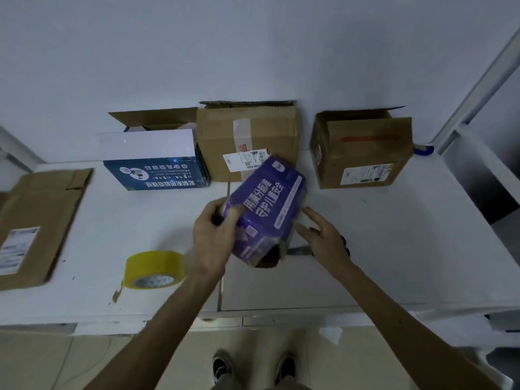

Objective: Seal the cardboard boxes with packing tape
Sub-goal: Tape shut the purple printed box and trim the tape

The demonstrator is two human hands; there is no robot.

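Note:
A purple box (267,205) with white print is tilted above the middle of the white table (394,249); its near end is open with a torn flap. My left hand (215,235) grips its left edge, thumb curled over the top. My right hand (323,235) is beside the box's right side, fingers straight and spread, fingertips at or near the box. A roll of yellow packing tape (154,268) lies on the table to the left of my left hand.
Along the wall stand a blue-and-white box (154,164), a brown box with labels (247,136) and an open brown box (363,150). A flat cardboard box (36,223) lies at far left. A dark object (301,250) lies partly hidden under my right hand.

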